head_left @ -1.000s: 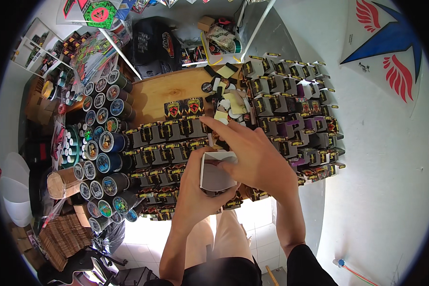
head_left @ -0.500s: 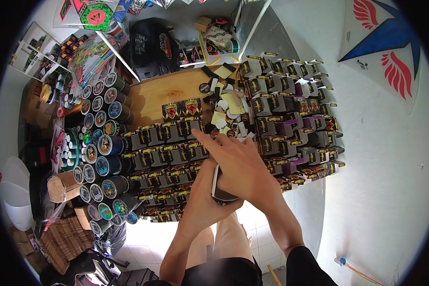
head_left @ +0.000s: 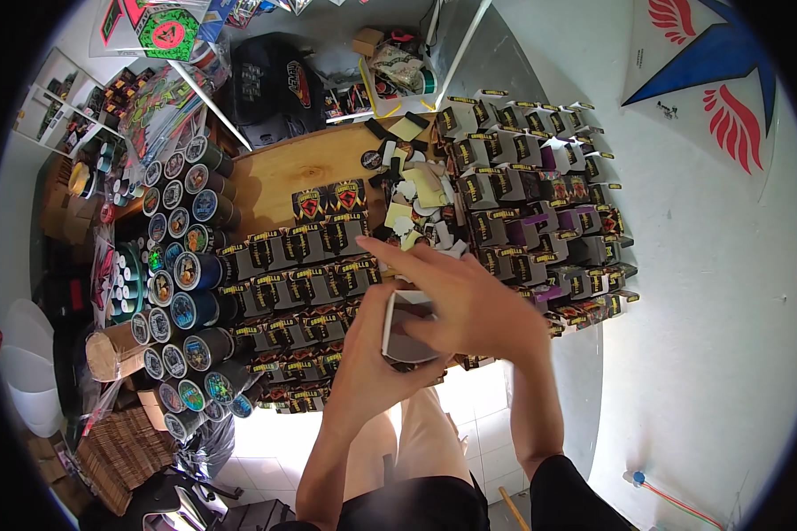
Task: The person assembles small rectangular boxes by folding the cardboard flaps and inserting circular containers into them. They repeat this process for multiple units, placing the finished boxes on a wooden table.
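Observation:
A small card box [head_left: 404, 350] with a grey inside and a white edge is gripped in my left hand [head_left: 363, 354], its fingers wrapped round the box's left side and bottom. Over it lies my right hand [head_left: 483, 305], with the index finger stretched out to the upper left and another digit reaching into the box's opening. Whether that digit pinches anything is hidden. Left of my hands, rows of open black-and-yellow printed boxes [head_left: 314, 288] stand with grey insides facing up. Two boxes with a red emblem [head_left: 328, 202] sit behind those rows.
More open boxes [head_left: 505, 186] stand in rows at the right. Between the groups lies a pile of loose cream, white and black pieces [head_left: 425, 190]. Several line spools [head_left: 195, 270] with round labels crowd the left edge of the wooden table [head_left: 279, 173]. A black backpack [head_left: 274, 88] is behind.
The box has turned so more of its grey inside shows. My right hand has shifted slightly right, with a digit now visible in the opening. The whole view has moved a little.

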{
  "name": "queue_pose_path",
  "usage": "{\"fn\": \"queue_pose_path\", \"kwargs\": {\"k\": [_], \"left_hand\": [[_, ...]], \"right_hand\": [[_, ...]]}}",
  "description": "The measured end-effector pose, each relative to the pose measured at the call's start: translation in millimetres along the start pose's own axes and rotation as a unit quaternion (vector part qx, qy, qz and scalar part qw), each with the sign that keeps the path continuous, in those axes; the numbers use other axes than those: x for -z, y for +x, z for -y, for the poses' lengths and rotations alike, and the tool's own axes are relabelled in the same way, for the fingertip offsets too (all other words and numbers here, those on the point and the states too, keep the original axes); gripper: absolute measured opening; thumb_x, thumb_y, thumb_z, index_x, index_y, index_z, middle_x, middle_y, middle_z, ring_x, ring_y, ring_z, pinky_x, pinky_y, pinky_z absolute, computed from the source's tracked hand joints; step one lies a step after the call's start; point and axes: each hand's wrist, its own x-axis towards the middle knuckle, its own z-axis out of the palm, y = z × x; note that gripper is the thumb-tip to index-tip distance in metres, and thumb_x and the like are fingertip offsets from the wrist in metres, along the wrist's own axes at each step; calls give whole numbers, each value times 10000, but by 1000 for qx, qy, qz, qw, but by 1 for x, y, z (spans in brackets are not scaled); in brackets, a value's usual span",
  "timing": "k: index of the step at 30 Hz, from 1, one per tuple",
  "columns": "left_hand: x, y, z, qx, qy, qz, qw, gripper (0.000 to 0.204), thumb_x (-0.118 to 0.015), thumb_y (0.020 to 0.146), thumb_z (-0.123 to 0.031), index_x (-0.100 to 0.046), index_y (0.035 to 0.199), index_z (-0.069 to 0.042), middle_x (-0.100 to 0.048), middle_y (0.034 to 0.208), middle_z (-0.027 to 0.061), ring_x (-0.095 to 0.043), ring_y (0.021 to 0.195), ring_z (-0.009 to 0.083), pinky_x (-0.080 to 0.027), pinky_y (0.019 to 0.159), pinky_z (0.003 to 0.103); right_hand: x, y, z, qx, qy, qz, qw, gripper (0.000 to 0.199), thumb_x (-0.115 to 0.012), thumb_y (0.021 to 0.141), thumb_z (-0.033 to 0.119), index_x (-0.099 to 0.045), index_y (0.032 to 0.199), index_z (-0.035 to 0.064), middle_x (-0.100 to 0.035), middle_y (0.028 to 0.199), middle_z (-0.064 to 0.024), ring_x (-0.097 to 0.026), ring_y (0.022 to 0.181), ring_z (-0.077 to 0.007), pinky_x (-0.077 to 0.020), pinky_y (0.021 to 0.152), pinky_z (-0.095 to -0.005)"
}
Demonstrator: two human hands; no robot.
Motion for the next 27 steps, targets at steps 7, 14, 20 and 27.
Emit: {"fn": "queue_pose_path", "kwargs": {"k": [7,14,20,27], "left_hand": [[11,2,9,48,-44,-65,996,772,-963,744,-112,-518,1373,-60,-725,1139,132,-741,1035,237,-602,903,375],[9,3,16,74,-54,-67,994,746,-959,752,-87,-507,1344,-59,-725,1124,133,-741,1021,210,-603,890,359],[6,7,27,67,-45,-46,996,751,-963,750,-83,-509,1349,-75,-717,1122,114,-732,1028,195,-601,893,354],[6,15,22,91,-80,-31,992,745,-968,746,-79,-519,1340,-72,-711,1135,110,-729,1049,190,-603,894,345]], "right_hand": [[44,-19,-23,-113,192,-102,969,536,-732,1016,139,-599,1535,139,-756,1177,-75,-693,953,-127,-560,927,-312],[-19,11,-109,-149,47,-200,967,266,-734,993,139,-755,1230,19,-779,1053,-169,-770,890,-298,-601,793,-390],[-63,47,-137,-220,-183,-158,945,127,-743,917,56,-733,984,-52,-752,999,-251,-786,897,-397,-636,747,-471],[-79,66,-158,-219,-289,-191,912,211,-748,880,56,-682,1076,16,-720,1075,-223,-765,839,-430,-627,697,-511]]}}
